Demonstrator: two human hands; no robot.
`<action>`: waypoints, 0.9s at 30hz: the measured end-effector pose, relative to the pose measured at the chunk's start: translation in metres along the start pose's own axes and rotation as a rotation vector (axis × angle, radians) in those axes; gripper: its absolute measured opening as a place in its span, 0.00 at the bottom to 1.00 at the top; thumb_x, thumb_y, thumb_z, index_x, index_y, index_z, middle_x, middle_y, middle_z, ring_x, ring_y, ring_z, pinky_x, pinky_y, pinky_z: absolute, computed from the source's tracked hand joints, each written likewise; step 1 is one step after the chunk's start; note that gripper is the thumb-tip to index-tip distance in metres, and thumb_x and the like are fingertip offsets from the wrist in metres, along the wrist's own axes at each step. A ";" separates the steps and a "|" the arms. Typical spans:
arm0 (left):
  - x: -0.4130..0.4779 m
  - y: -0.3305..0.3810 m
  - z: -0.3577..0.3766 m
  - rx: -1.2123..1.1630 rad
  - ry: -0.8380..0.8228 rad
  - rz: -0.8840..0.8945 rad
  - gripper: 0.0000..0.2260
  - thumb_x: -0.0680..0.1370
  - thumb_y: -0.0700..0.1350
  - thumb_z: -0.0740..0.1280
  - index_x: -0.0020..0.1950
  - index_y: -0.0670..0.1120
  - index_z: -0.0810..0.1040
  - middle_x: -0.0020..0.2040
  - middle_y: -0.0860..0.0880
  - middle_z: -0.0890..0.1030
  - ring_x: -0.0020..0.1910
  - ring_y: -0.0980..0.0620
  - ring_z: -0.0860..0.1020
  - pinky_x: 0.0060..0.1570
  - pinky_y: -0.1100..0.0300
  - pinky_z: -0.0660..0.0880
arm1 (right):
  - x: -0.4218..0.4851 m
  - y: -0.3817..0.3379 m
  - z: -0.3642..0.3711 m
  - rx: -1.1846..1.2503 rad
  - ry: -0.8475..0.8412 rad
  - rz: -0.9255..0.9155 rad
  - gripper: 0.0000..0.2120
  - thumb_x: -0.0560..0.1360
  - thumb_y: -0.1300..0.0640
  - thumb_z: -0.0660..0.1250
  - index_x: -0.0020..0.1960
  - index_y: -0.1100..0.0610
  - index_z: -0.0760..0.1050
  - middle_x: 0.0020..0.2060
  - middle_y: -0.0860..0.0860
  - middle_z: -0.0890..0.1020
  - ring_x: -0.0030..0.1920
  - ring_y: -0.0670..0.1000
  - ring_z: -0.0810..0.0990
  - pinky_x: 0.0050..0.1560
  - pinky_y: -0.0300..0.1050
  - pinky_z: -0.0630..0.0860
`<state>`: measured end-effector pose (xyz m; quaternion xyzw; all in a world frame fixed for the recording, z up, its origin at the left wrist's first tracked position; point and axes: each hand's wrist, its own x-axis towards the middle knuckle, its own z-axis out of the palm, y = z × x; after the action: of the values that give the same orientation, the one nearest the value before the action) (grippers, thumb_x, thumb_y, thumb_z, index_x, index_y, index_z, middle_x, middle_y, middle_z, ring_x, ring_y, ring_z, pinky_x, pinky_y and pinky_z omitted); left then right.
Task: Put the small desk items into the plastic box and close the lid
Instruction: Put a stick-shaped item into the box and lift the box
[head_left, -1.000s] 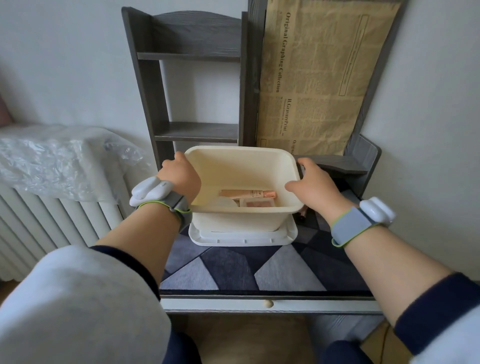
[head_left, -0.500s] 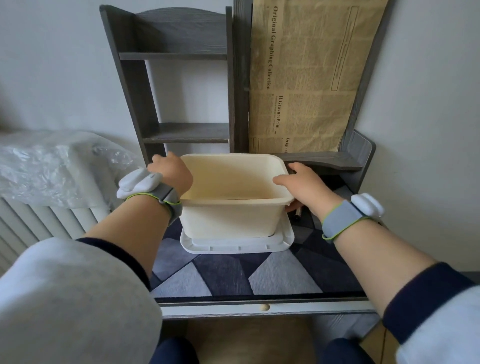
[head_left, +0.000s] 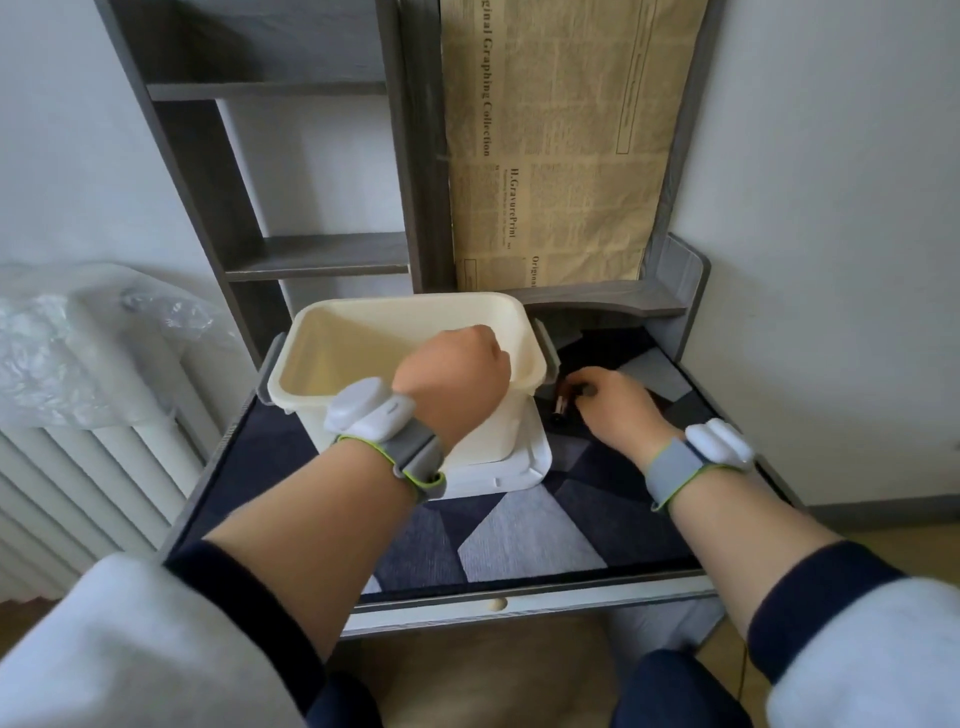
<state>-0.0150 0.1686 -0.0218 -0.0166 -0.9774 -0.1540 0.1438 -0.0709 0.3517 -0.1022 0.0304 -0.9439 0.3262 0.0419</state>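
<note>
Right hand (head_left: 618, 410) pinches the far end of a small dark tube (head_left: 562, 402) lying on the tabletop (head_left: 519, 540) at 3 o'clock of the box (head_left: 363, 312), just beside its wall. Left hand (head_left: 452, 379) hangs over the near rim, fingers curled out of sight; whether it holds anything cannot be told. The lid (head_left: 519, 467) lies under the box. The tube should clear the rim before release.

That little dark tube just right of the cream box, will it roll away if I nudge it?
The small dark cylindrical tube looks round, so a sideways nudge would probably roll it. The patterned fabric desk mat under it likely slows that. It is slim beside the right hand, so probably light.
</note>
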 end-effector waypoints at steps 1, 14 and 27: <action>0.000 0.000 0.002 0.020 0.001 -0.007 0.14 0.80 0.48 0.56 0.54 0.45 0.79 0.47 0.46 0.82 0.44 0.44 0.79 0.49 0.53 0.78 | -0.001 0.001 0.002 -0.048 -0.004 -0.037 0.21 0.76 0.64 0.58 0.64 0.49 0.77 0.55 0.56 0.83 0.56 0.60 0.80 0.49 0.45 0.75; -0.001 -0.001 0.003 0.075 -0.021 0.012 0.15 0.80 0.46 0.53 0.45 0.43 0.77 0.41 0.45 0.79 0.40 0.43 0.76 0.39 0.58 0.72 | -0.003 -0.006 0.011 -0.356 -0.076 -0.185 0.18 0.79 0.62 0.55 0.65 0.50 0.71 0.53 0.58 0.73 0.52 0.63 0.76 0.49 0.52 0.73; 0.002 -0.003 -0.005 -0.045 -0.036 0.008 0.13 0.79 0.44 0.56 0.50 0.42 0.80 0.46 0.44 0.82 0.43 0.43 0.78 0.42 0.58 0.74 | -0.003 -0.039 -0.023 -0.048 0.398 -0.164 0.12 0.78 0.55 0.65 0.53 0.64 0.73 0.54 0.59 0.73 0.49 0.62 0.76 0.44 0.47 0.70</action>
<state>-0.0157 0.1644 -0.0171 -0.0266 -0.9760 -0.1752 0.1266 -0.0629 0.3354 -0.0603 0.0409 -0.9189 0.2986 0.2547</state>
